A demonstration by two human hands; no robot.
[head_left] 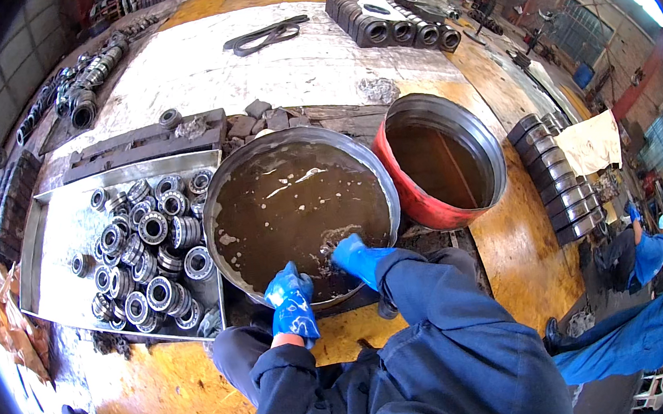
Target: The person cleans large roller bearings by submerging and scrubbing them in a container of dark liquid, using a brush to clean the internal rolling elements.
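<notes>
Fingers (334, 249) of right hand (355, 258) dip into basin (220, 188).

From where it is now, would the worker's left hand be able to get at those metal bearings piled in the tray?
Probably yes. The left hand rests at the near rim of the basin of brown liquid, and the bearings lie in the open metal tray just to its left, uncovered, with nothing standing between.

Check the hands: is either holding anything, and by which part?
Cannot tell. The right hand is dipped into the murky liquid in the basin; the left hand rests at its near rim, no object visible.
</notes>
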